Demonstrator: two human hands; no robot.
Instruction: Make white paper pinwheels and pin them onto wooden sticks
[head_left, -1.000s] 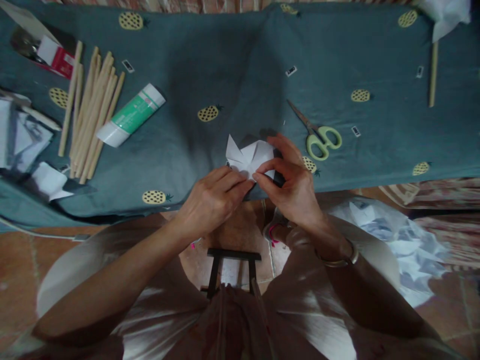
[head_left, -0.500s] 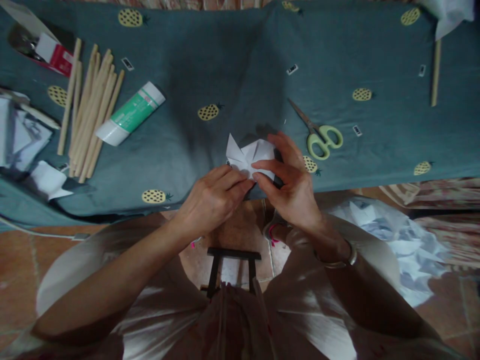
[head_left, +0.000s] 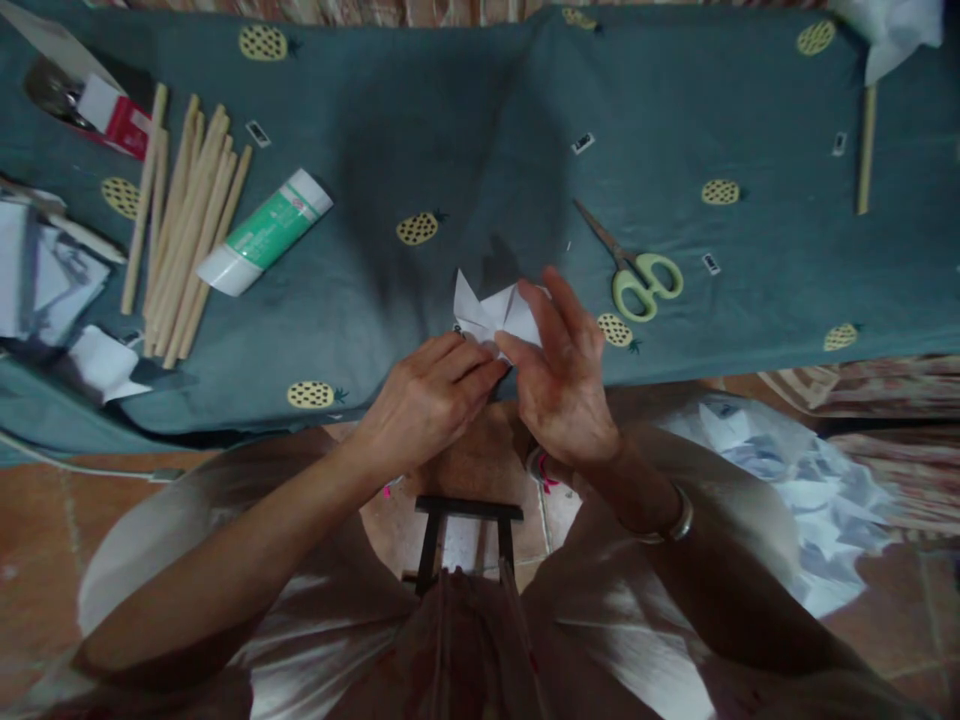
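Observation:
A white folded-paper pinwheel (head_left: 486,308) with pointed corners is at the front edge of the cloth-covered table. Its lower left part is pinched in my left hand (head_left: 431,392), whose fingers are closed on the paper. My right hand (head_left: 564,375) lies over the pinwheel's right side. The thumb touches the paper near the middle, and the other fingers curve over the far right edge, covering part of it. Green-handled scissors (head_left: 634,272) lie to the right of my right hand, blades pointing away to the upper left.
Left of my hands lie a green and white glue tube (head_left: 266,232), several wooden sticks (head_left: 191,225), a red box (head_left: 126,125) and white paper pieces (head_left: 52,275). A paper pinwheel on a stick (head_left: 866,150) is at the far right. A bag of folded papers (head_left: 799,490) stands on the floor.
My right hand has rolled inward to the left over the pinwheel, its palm side more visible and its fingers covering more of the right side. My left hand keeps its pinch.

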